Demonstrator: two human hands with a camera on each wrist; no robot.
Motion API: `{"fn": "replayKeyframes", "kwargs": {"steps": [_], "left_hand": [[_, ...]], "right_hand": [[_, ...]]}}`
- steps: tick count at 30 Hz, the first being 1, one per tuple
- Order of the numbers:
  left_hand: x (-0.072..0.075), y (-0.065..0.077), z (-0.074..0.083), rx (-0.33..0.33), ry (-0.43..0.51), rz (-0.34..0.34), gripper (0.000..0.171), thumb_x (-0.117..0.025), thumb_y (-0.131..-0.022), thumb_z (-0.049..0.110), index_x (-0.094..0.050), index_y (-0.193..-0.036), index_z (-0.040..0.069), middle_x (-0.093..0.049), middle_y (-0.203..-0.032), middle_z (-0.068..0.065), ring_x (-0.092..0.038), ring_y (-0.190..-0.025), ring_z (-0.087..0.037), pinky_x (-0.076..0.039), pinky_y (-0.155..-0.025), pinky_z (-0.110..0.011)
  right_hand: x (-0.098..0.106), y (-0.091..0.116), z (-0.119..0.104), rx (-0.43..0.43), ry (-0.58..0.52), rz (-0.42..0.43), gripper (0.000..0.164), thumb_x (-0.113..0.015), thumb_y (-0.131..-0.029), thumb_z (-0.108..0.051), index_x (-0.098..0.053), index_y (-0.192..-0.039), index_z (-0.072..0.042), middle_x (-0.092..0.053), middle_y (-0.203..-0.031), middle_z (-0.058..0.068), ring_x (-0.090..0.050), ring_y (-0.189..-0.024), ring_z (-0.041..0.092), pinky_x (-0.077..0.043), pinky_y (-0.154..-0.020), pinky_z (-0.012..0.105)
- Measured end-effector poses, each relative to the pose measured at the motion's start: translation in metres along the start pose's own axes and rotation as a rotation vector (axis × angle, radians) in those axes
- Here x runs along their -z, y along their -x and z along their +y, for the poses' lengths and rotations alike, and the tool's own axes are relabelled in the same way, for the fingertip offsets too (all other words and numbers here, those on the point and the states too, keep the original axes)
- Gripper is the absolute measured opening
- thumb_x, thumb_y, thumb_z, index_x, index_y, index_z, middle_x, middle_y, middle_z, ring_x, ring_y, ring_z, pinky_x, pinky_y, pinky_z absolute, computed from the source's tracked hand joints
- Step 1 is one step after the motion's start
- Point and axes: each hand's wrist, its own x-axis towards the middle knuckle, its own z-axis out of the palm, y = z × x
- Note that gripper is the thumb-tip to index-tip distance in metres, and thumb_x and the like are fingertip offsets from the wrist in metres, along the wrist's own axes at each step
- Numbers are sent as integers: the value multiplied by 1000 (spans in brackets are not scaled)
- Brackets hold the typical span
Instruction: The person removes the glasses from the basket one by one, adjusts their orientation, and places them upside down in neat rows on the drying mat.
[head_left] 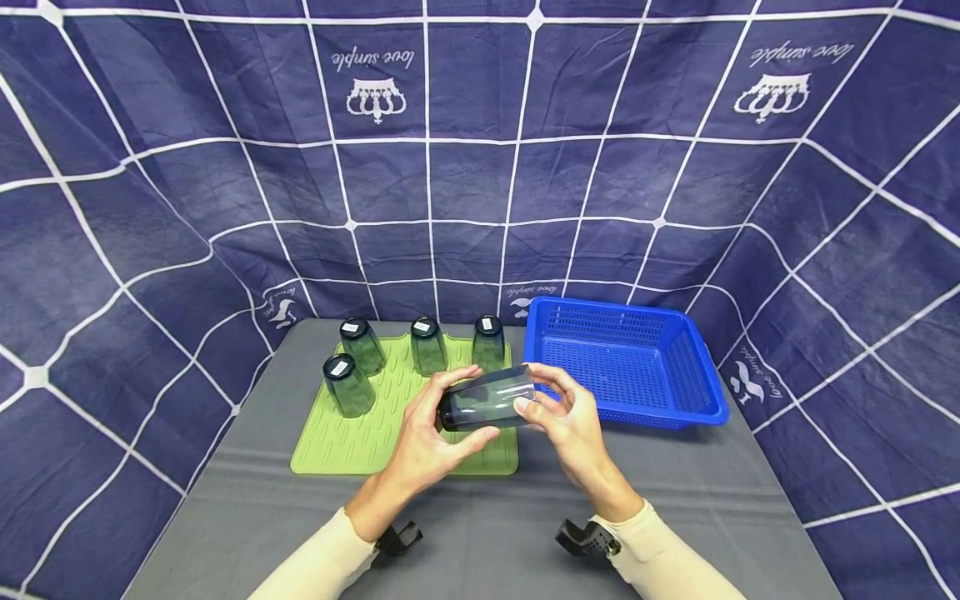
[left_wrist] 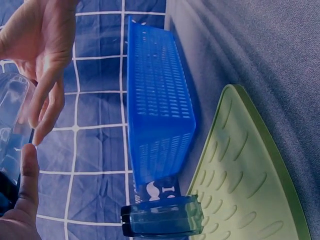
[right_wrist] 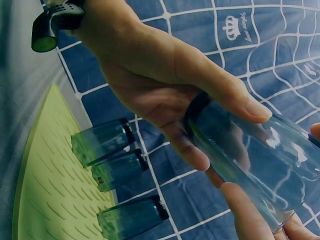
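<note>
A tinted drinking glass (head_left: 491, 398) is held nearly sideways in the air over the right part of a green mat (head_left: 401, 437). My left hand (head_left: 429, 437) grips it around the dark base end, thumb below and fingers above. At the other end my right hand (head_left: 576, 423) holds the glass near the rim, thumb on the near side. In the right wrist view the dark base of the glass (right_wrist: 250, 150) sits against the left palm. The left wrist view catches only part of the glass (left_wrist: 12, 120), with the right hand (left_wrist: 47, 45) beyond it.
Several matching glasses (head_left: 351, 387) stand upside down on the mat's left and back parts, pale labels on their bases. A blue perforated basket (head_left: 600, 367) is at the right on the grey table (head_left: 525, 533). Blue checked cloth (head_left: 480, 183) hangs behind and at both sides.
</note>
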Motion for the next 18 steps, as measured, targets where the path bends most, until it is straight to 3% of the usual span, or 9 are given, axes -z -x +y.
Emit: {"fn": "replayKeyframes", "kwargs": {"steps": [6,13,18], "left_hand": [[-3,1,-3,-14,31,9,78,-107,-81,11,-71,-150,13,-78,-145,-10,-76,-133,-22,-58,-113,-19],[-3,1,-5,-31,29,7,76,-108,-80,11,-72,-147,12,-78,-144,-11,-77,-133,-25,-58,-115,-19],[-3,1,-6,-39,27,9,76,-108,-80,10,-72,-147,12,-79,-143,-11,-77,-132,-26,-58,-114,-19]], "right_hand": [[2,-2,4,-10,-10,-11,64,-77,-95,0,-59,-155,12,-71,-136,16,-84,-109,14,-73,-83,35],[4,-2,6,-9,-14,-27,63,-76,-96,-1,-57,-154,15,-71,-132,9,-84,-105,14,-73,-82,35],[4,-2,8,-14,-13,-44,64,-76,-97,-2,-56,-156,14,-69,-134,10,-84,-106,14,-73,-84,36]]}}
